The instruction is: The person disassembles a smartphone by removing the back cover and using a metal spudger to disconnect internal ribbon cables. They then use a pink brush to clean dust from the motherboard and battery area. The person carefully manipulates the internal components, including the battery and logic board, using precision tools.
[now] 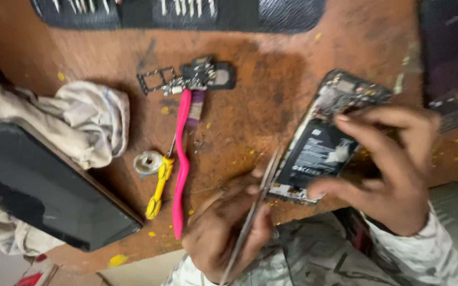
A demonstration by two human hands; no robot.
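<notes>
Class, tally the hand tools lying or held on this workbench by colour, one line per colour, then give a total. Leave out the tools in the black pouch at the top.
Pink: 1, the toothbrush
Yellow: 1, the screwdriver
Silver: 1, the tweezers in the left hand
Total: 3

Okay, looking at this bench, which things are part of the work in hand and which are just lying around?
In use:
opened phone, held by the right hand
tweezers, in the left hand, tip at the phone's lower edge

Lying about:
pink toothbrush
yellow screwdriver
SIM tray
small circuit board
rag
black panel
tool roll
</notes>
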